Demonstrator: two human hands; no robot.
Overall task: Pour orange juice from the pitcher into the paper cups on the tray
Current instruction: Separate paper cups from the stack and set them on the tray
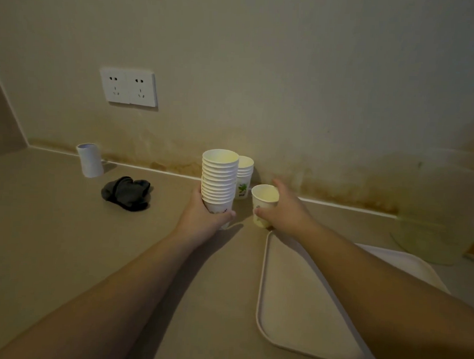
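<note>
My left hand grips the bottom of a tall stack of white paper cups, held upright above the counter. My right hand holds a single paper cup just beyond the far left corner of the pale tray. The tray lies flat on the counter at the right, with nothing on its visible part; my right forearm crosses over it. A shorter stack of cups stands against the wall behind the tall stack. At the far right edge a clear glass vessel, perhaps the pitcher, is dimly seen.
A dark crumpled cloth lies on the counter to the left. A white cylinder stands near the wall behind it. A double wall socket sits above. The stained wall bounds the counter at the back.
</note>
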